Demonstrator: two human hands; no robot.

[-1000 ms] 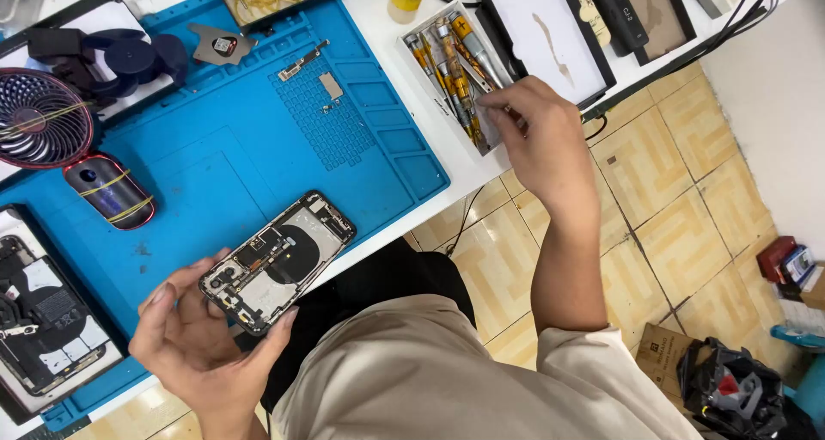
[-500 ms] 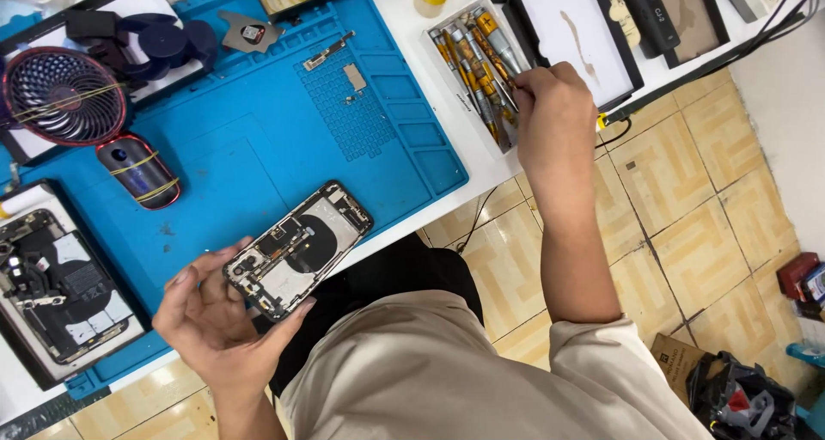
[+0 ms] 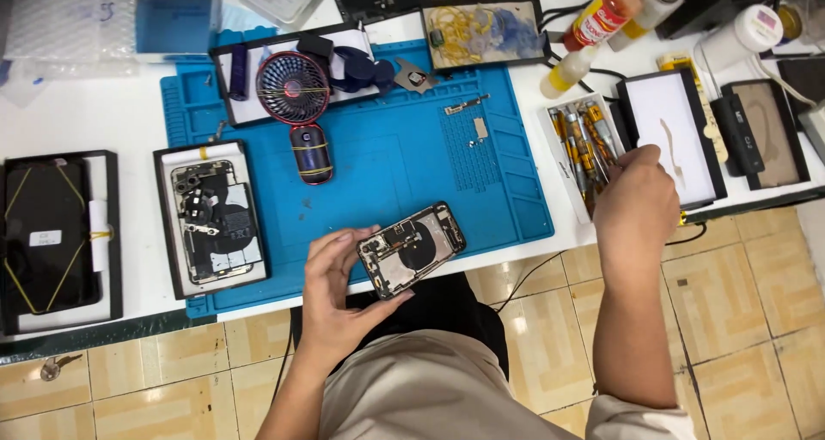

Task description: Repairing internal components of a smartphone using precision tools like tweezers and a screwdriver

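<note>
Left hand (image 3: pixel 331 298) raised just off the near edge of the desk (image 3: pixel 103 113), palm turned up, fingers and thumb curled round the lower end of an opened phone (image 3: pixel 412 248). Firm hold on the phone's edges, thumb along the near side, fingertips on the far side. Phone tilted, one end over the front edge of the blue work mat (image 3: pixel 404 161), the other over the lap. Back cover off: dark frame, a round black coil in the middle, grey and silver parts packed around it, small metal pieces at the corner near the thumb.

Right hand (image 3: pixel 636 201) stretched out to the right, forearm running up from the lower frame, wrist bent, knuckles toward the camera. Fingers gathered down at the tray of orange-handled screwdrivers (image 3: pixel 584 148) just right of the mat; whether closed on a tool cannot be told, fingertips hidden behind the back of the hand.

Further left on the mat, a second opened phone (image 3: pixel 210 221) lying flat in a black tray, and a small round fan (image 3: pixel 294 88) near the far edge.
</note>
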